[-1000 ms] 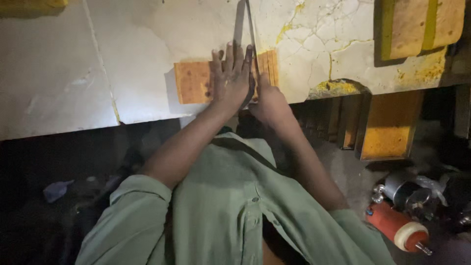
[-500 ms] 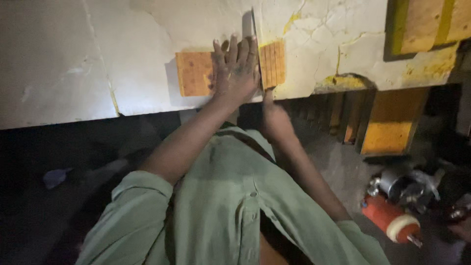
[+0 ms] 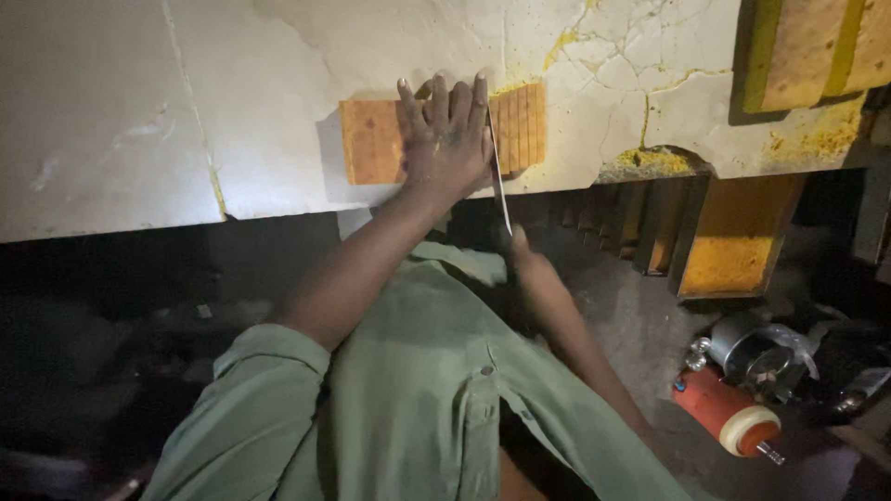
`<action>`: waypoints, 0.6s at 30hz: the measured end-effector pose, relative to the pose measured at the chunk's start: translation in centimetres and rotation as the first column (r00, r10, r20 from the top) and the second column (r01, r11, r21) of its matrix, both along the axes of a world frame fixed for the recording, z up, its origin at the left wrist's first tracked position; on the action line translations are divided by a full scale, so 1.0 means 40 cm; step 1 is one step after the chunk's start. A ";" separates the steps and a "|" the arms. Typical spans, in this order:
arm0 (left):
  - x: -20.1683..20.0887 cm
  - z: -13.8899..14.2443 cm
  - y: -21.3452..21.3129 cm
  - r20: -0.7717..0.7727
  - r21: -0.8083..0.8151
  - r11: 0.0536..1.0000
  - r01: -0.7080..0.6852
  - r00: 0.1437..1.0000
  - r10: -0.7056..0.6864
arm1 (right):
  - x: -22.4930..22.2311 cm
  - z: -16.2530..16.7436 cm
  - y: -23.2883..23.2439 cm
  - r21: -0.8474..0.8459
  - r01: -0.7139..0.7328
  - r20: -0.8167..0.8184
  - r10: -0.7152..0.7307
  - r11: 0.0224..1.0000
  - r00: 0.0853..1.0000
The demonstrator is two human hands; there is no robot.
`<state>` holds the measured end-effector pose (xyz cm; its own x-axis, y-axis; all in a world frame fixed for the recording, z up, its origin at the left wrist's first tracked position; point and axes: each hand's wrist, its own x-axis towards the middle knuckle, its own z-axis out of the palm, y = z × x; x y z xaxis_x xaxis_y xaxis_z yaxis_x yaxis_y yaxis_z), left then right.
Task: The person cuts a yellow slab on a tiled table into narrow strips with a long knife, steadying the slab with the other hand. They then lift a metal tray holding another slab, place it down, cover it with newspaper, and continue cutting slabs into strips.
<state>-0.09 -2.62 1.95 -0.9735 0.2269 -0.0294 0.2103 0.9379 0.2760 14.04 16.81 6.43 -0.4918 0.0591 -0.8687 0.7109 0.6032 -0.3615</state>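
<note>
Orange slab [image 3: 371, 141] lies flat on the cracked white surface [image 3: 139, 121] near its front edge; left hand [image 3: 447, 139] presses on it with fingers spread flat and released, gripping nothing. Strip at 3 o'clock of the hand [image 3: 520, 125] is already scored into narrow slices, while the 9 o'clock portion is uncut, so judged partly done. Right hand [image 3: 522, 264] is clenched on the knife [image 3: 498, 181]; versus a second ago, blade and hand have drawn back toward 6 o'clock, off the surface edge.
</note>
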 end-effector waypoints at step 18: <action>-0.017 -0.001 -0.026 -0.090 -0.051 0.997 0.062 0.994 -0.067 | -0.019 0.081 -0.017 0.133 -0.520 -0.260 0.536 0.844 0.803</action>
